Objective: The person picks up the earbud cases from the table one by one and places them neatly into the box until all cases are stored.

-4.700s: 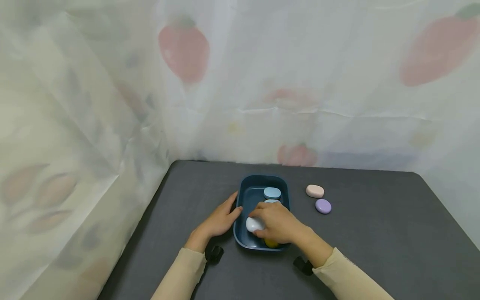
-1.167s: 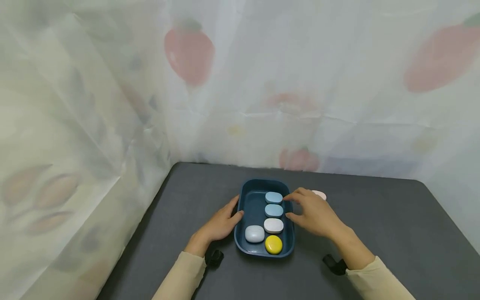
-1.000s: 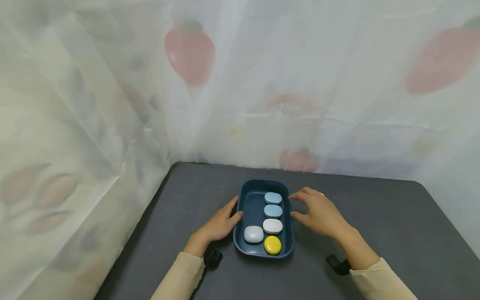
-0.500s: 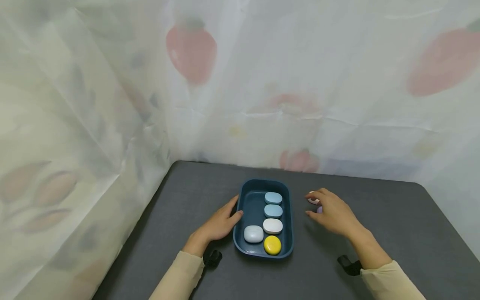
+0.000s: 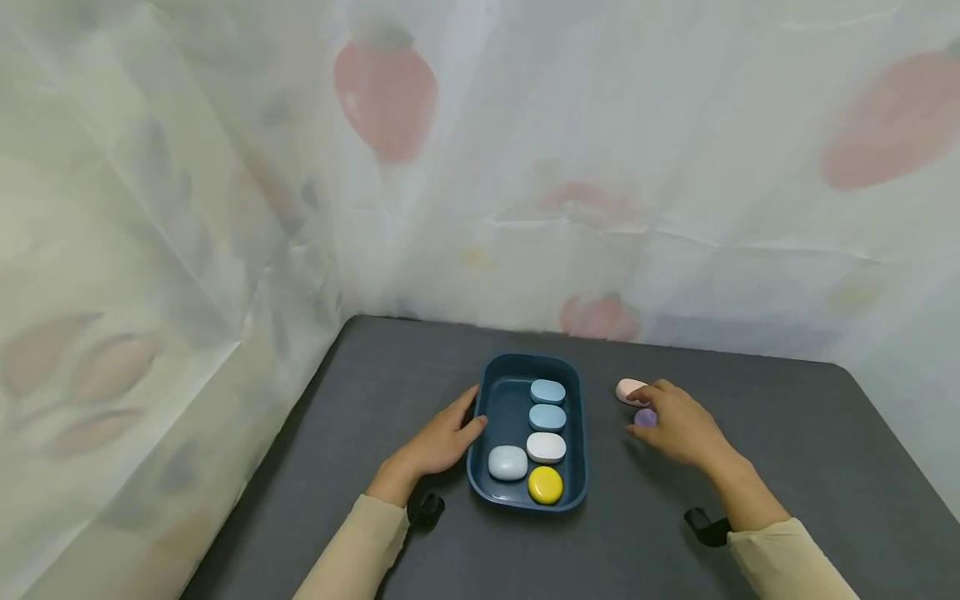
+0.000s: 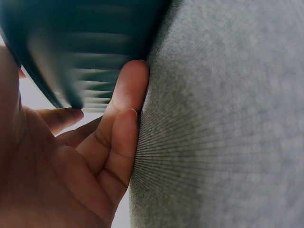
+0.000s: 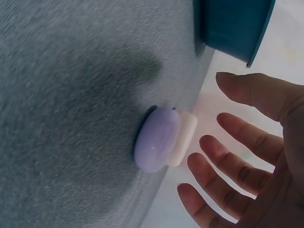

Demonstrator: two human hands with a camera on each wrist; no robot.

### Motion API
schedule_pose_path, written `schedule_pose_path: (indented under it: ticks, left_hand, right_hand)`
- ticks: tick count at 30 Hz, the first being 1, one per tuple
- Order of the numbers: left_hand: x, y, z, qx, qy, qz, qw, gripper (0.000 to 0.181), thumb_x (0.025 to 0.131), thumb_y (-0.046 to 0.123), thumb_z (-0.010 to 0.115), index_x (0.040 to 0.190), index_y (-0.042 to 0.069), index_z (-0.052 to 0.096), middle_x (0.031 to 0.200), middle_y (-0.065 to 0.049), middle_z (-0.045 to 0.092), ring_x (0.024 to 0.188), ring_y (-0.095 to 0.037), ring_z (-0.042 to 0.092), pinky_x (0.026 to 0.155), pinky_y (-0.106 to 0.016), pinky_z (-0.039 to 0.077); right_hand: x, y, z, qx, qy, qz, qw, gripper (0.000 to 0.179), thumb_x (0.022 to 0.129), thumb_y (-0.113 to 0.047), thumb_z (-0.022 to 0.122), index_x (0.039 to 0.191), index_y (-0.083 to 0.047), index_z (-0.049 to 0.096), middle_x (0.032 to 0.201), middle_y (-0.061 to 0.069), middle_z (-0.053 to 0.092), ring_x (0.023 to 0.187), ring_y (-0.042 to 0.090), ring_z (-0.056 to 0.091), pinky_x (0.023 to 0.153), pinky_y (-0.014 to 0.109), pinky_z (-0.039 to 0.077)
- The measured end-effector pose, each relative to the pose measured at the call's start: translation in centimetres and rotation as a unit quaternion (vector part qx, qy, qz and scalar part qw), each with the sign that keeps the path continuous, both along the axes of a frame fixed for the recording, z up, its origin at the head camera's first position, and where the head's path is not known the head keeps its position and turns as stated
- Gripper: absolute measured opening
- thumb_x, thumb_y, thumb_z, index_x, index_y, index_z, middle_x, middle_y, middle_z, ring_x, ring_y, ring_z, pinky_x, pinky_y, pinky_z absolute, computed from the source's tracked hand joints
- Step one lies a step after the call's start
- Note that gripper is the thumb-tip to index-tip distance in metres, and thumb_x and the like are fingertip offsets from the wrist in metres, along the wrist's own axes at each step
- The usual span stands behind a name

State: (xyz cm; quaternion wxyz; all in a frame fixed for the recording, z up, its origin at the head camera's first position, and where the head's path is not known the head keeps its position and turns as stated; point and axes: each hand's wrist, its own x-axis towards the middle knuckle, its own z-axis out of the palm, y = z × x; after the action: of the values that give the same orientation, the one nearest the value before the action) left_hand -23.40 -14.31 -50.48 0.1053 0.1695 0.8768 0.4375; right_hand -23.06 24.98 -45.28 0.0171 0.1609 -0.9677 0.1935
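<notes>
My left hand (image 5: 431, 450) holds the left side of a dark blue tray (image 5: 491, 379), thumb over the rim and fingers along the outer wall, as the left wrist view shows. Inside lie two light blue soap bars, the far one (image 5: 547, 392) and the near one (image 5: 547, 417), a white soap bar (image 5: 546, 447), a pale grey-white soap bar (image 5: 507, 463) and a round yellow soap (image 5: 545, 485). Over a purple oval soap (image 7: 157, 140) my right hand (image 5: 681, 425) hovers with spread fingers, not touching it. A pale pink soap bar (image 5: 628, 390) lies just beyond.
The dark grey table (image 5: 787, 450) has rounded far corners. A whitish curtain (image 5: 675, 167) printed with strawberries hangs behind it and along the left. A black camera strap (image 5: 426, 512) is on the left wrist, another (image 5: 707, 527) on the right.
The right hand let go of the pale grey-white soap bar in the tray, then moved right, out over the purple and pink soaps. My left hand has stayed at the tray.
</notes>
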Motion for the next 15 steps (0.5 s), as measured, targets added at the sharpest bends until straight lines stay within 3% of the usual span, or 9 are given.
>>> schedule_pose_path:
  ticks: [6, 15]
  left_hand:
    - [0.0, 0.0, 0.0, -0.001, 0.001, 0.003, 1.0, 0.065, 0.11, 0.036, 0.048, 0.167, 0.026, 0.02, 0.171, 0.0, 0.027, 0.158, -0.025, 0.026, 0.127, -0.055, 0.025]
    - [0.1, 0.1, 0.0, -0.012, -0.003, 0.01, 0.9999, 0.066, 0.109, 0.038, 0.048, 0.168, 0.024, 0.019, 0.172, -0.001, 0.025, 0.159, -0.025, 0.025, 0.128, -0.054, 0.024]
  right_hand:
    - [-0.2, 0.6, -0.7, 0.003, -0.004, -0.007, 1.0, 0.045, 0.084, -0.027, 0.085, 0.123, -0.007, 0.073, 0.123, 0.019, 0.066, 0.109, 0.039, 0.064, 0.085, 0.059, 0.054]
    - [-0.5, 1.5, -1.5, 0.014, -0.018, -0.02, 0.9995, 0.048, 0.082, -0.028, 0.087, 0.122, -0.007, 0.073, 0.118, 0.019, 0.065, 0.099, 0.034, 0.063, 0.074, 0.052, 0.053]
